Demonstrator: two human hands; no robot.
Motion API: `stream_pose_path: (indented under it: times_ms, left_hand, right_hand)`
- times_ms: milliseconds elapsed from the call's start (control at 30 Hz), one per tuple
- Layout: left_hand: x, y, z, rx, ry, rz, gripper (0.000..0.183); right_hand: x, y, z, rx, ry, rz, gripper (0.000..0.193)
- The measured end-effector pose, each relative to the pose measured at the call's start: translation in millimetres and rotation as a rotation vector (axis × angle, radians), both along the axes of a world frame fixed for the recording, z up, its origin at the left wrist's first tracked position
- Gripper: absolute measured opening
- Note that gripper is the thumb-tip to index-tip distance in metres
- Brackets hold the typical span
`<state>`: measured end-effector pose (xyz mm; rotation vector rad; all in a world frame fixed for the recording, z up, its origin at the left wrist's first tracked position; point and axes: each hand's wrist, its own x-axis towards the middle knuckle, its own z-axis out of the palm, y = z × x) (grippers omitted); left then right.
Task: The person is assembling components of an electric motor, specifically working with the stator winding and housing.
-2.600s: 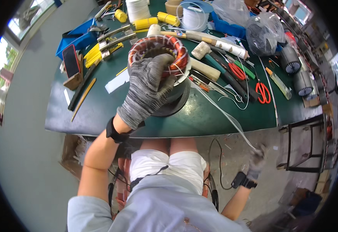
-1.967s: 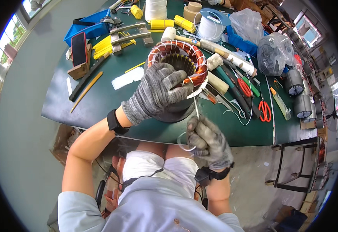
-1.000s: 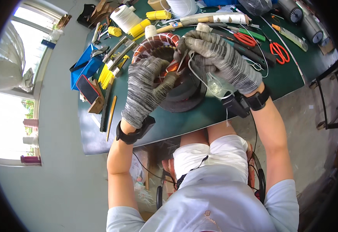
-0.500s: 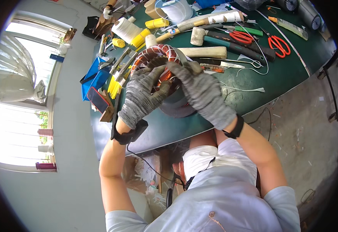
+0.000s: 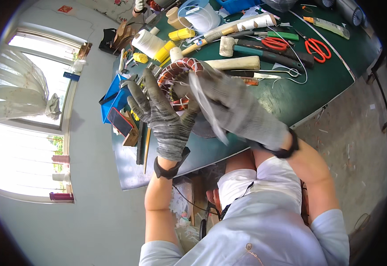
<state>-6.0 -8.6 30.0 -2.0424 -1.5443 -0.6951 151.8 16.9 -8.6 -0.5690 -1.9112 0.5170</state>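
A motor stator (image 5: 181, 68) stands on the green table, its ring of copper windings bound with white lacing. Part of its grey body is hidden behind my hands. My left hand (image 5: 164, 119), in a grey knit glove, is open at the near left of the ring, fingers spread and nothing held. Over the right side of the stator is my right hand (image 5: 233, 104), gloved alike and blurred by motion. Its fingers look pinched on a white cord (image 5: 211, 117), which hangs in a smeared streak below the fingertips.
Behind the stator lie a mallet (image 5: 227, 46), red-handled scissors (image 5: 318, 49), a wooden stick (image 5: 237, 63) and a cord spool (image 5: 148, 43). A blue tray (image 5: 114, 98) and a phone on a wooden stand (image 5: 120, 121) are at the left. Another person's gloved hand (image 5: 139, 6) shows at the far edge.
My left hand has come off the windings and spread its fingers. My right hand has moved right and toward me, with the white cord now showing beside it. The whole view has shifted slightly.
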Motion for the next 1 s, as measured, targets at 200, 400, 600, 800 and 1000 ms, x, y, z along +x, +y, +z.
stream_pose_path:
  times_ms: [200,400,600,800,1000]
  left_hand:
    - [-5,15,-23,0.11,-0.321,-0.309,0.077]
    - [-5,15,-9,-0.275,-0.165,-0.336,0.047]
    - [-12,18,-9,-0.425,-0.242,-0.348,0.047]
    - [-6,18,-10,-0.331,-0.125,-0.351,0.05]
    - [0,15,-26,-0.109,0.051,-0.262,0.05]
  right_hand:
    - [-15,-21,18,-0.182,-0.308,-0.313,0.026]
    - [150,-140,-137,-0.84,0.433,-0.618,0.02]
    - [161,-121,-127,-1.005,0.996,-0.582,0.034]
    - [13,-16,-13,-0.178,-0.029,-0.325,0.022]
    - [23,-25,-27,-0.774,0.478,0.289,0.021]
